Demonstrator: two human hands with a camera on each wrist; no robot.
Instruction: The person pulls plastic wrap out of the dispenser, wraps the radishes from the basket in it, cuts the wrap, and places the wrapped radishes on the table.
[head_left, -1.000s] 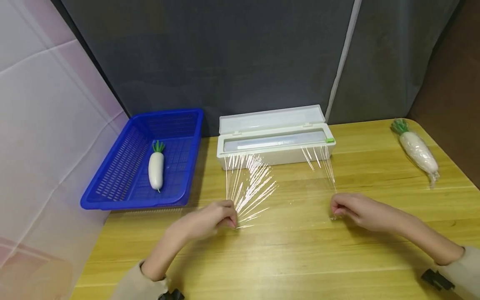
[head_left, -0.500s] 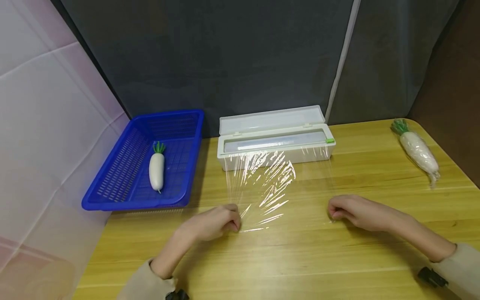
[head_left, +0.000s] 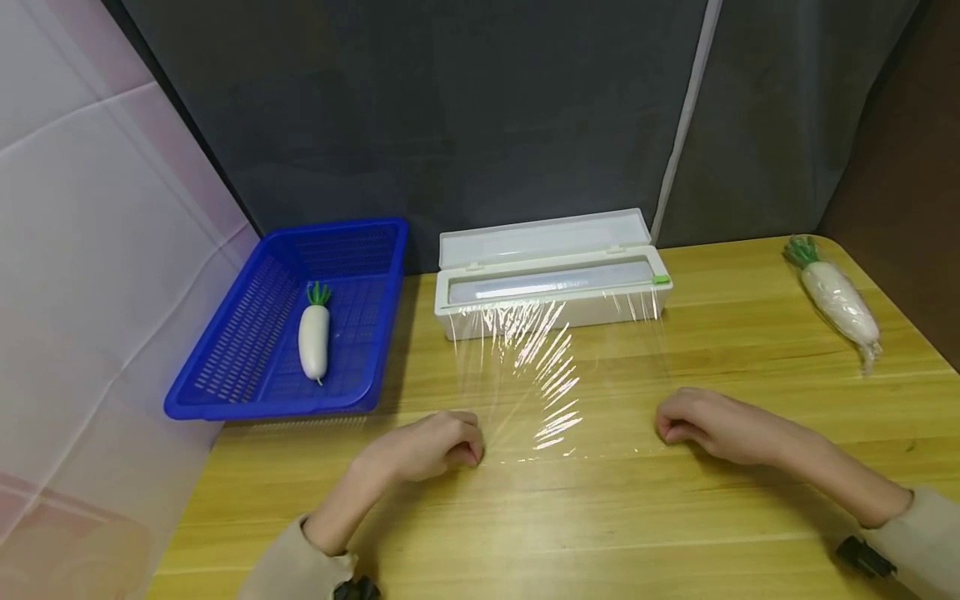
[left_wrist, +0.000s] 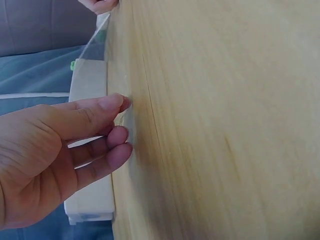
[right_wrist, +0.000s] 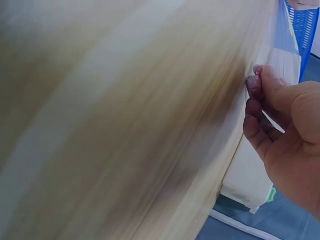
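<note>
A sheet of clear cling film stretches from the front of a white cling film dispenser toward the person. My left hand pinches its near left corner between thumb and forefinger. At the near right corner, my right hand pinches the film the same way. The dispenser's lid is raised, and a film roll shows inside. A small green slider sits at the right end of its front edge. In the left wrist view, the thumb and fingertips of the left hand meet at the film's edge.
On the left, a blue plastic basket holds a white radish with green leaves. Another radish, wrapped in film, lies at the right of the wooden table. A dark grey curtain hangs behind the dispenser.
The left hand has shifted slightly right and nearer the person. The film, bunched and creased toward the hands before, now lies flatter with a straighter near edge. The right hand has barely moved.
</note>
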